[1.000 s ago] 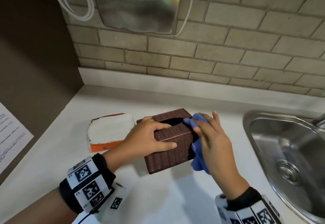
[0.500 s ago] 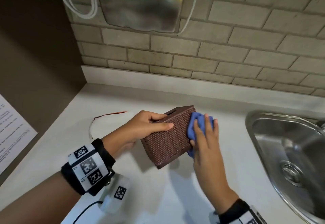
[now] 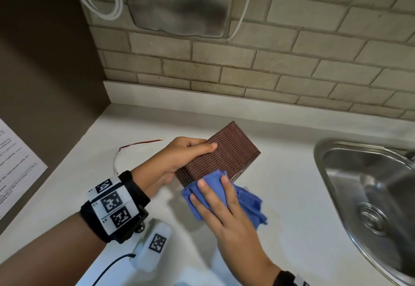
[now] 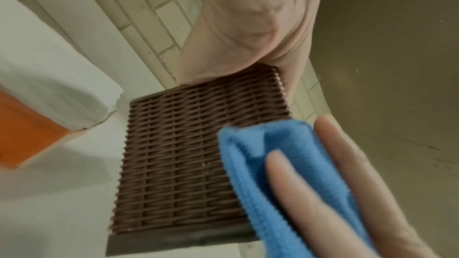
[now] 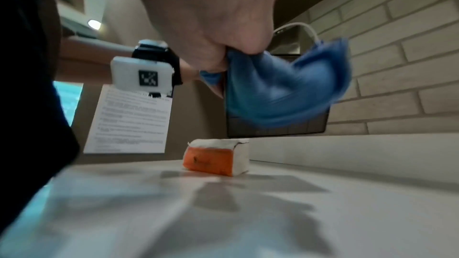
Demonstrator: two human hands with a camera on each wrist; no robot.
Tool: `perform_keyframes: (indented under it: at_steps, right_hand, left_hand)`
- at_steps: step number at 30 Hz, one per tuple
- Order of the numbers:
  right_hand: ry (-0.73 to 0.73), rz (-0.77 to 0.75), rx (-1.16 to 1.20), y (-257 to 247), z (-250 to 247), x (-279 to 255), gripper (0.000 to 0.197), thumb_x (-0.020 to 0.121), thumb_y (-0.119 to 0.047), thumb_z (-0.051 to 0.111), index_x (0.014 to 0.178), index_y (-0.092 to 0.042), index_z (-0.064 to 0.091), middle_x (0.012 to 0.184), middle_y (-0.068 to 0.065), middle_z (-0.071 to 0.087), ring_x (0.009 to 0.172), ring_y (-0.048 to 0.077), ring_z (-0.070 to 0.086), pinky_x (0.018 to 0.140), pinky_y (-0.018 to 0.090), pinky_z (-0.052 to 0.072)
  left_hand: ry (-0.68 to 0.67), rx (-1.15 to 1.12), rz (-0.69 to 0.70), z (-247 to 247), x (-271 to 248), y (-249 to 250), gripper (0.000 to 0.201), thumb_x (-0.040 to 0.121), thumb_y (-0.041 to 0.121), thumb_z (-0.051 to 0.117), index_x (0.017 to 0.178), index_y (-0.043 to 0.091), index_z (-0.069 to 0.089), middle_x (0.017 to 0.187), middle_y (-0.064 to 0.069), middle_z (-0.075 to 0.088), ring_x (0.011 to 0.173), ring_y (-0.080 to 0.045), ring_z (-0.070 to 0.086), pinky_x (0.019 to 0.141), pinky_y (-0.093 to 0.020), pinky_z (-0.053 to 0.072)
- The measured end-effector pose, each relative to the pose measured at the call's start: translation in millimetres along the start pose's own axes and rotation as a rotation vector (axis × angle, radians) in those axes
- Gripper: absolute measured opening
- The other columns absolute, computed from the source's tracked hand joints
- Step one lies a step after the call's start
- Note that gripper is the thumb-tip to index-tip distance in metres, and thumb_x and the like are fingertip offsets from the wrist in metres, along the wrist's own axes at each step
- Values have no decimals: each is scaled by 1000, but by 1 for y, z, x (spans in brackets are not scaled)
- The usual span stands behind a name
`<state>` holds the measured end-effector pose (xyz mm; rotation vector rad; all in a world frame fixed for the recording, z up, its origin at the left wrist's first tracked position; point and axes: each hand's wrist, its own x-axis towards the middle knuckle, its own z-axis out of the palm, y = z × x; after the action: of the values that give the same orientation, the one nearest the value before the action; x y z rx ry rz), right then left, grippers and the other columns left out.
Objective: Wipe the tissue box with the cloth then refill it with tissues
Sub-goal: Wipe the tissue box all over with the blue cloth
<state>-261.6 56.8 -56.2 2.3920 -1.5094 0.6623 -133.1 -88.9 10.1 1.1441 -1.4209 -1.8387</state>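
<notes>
My left hand (image 3: 190,155) grips the brown woven tissue box (image 3: 226,153) and holds it tilted above the white counter, thumb on its upper face. My right hand (image 3: 215,196) presses the blue cloth (image 3: 247,200) against the box's near lower edge with straight fingers. In the right wrist view the cloth (image 5: 280,93) is bunched under the thumb and hangs over the box (image 5: 278,128). The left wrist view shows the woven face (image 4: 188,154) with the cloth (image 4: 253,144) on its corner. An orange pack of white tissues (image 5: 216,158) lies on the counter beyond, mostly hidden by my left hand in the head view.
A steel sink (image 3: 323,173) is set into the counter at the right. A metal hand dryer (image 3: 179,0) with a white cable hangs on the brick wall behind. A dark side wall with a printed sheet (image 3: 13,162) closes off the left.
My left hand has tipped the box further over. My right hand has carried the cloth from the box's right side down to its near lower edge.
</notes>
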Motion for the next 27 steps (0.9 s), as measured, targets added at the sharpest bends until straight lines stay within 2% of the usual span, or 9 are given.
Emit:
perform_keyframes:
  at_steps: [4, 7, 9, 12, 15, 17, 19, 23, 27]
  right_hand:
    - [-9, -34, -57, 6, -9, 7, 50, 100, 4, 18, 142, -13, 37, 154, 1, 23, 145, 32, 11, 106, 38, 41]
    - [7, -53, -98, 14, -11, 9, 59, 95, 10, 10, 143, -14, 36, 152, 4, 27, 144, 33, 15, 105, 41, 42]
    - [36, -37, -5, 20, -13, 7, 71, 86, 15, 19, 144, -22, 33, 154, -2, 26, 146, 30, 14, 106, 38, 41]
    - [130, 124, 184, 30, -12, 5, 69, 82, 12, 41, 142, -23, 41, 154, -8, 28, 146, 27, 15, 114, 27, 27]
    - [206, 315, 215, 41, -16, 8, 62, 83, 10, 47, 137, -19, 48, 154, -12, 29, 146, 26, 16, 116, 17, 15]
    - [154, 273, 190, 31, -15, 7, 77, 73, 21, 36, 139, -18, 45, 153, -8, 30, 146, 28, 13, 115, 16, 12]
    - [56, 103, 146, 14, -12, 3, 77, 73, 14, 28, 141, -19, 41, 156, -7, 22, 146, 30, 10, 116, 19, 8]
    - [40, -4, 148, 19, -9, -2, 56, 91, 0, 53, 140, -25, 44, 154, -5, 27, 146, 29, 15, 110, 32, 35]
    - [93, 62, 176, 21, -8, 3, 71, 84, 11, 34, 141, -30, 39, 153, -7, 29, 146, 28, 14, 104, 36, 43]
  left_hand:
    - [4, 12, -40, -1, -2, 4, 23, 85, 26, 68, 98, 8, 74, 100, -20, 74, 93, -30, 70, 89, -37, 52]
    - [-1, -25, -48, -3, -5, 8, 19, 86, 24, 67, 92, 8, 75, 92, -16, 75, 75, -22, 71, 69, -25, 56]
    - [-3, -39, -38, -3, -7, 11, 19, 87, 22, 65, 95, 7, 75, 86, -12, 76, 67, -16, 71, 59, -19, 54]
    - [-23, -67, -37, -2, -9, 10, 21, 87, 19, 65, 99, 4, 73, 86, -13, 75, 66, -15, 71, 61, -21, 57]
    - [-39, -64, -61, 0, -9, 7, 24, 86, 19, 67, 105, 4, 72, 93, -16, 75, 70, -18, 71, 67, -25, 59]
    - [-31, -66, -59, 1, -8, 4, 25, 85, 21, 67, 104, 4, 72, 97, -19, 73, 71, -19, 70, 69, -26, 57]
    - [-35, -44, -40, 2, -7, 4, 24, 86, 23, 67, 103, 7, 73, 101, -19, 73, 75, -20, 69, 71, -24, 55]
    - [-45, -19, 0, 1, -11, 4, 24, 87, 22, 65, 107, 12, 72, 101, -12, 75, 86, -18, 70, 74, -23, 54]
    - [-55, -54, 85, 1, -14, 13, 24, 89, 14, 62, 111, 10, 70, 98, -9, 75, 80, -12, 71, 65, -17, 54]
